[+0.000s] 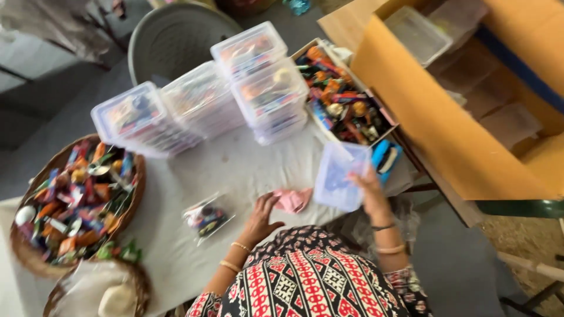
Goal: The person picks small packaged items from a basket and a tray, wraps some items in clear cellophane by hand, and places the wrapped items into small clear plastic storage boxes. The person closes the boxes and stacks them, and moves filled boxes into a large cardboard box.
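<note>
My right hand [371, 191] grips the near edge of a small clear plastic container [336, 173], held tilted just above the white table [235, 164]; something blue shows through it. On the table rests my left hand [261, 216], fingers apart and holding nothing. A pink wrapped item [294, 199] lies just right of its fingertips. To the hand's left lies a small clear bag of sweets [205, 217]. The picture is blurred by motion.
Several clear lidded boxes filled with sweets [205, 100] stand stacked at the table's far side. A wicker basket of wrapped sweets [73, 199] is at left, another basket [100, 290] below it. An open box of sweets [343, 100] and a large cardboard carton [435, 117] sit at right.
</note>
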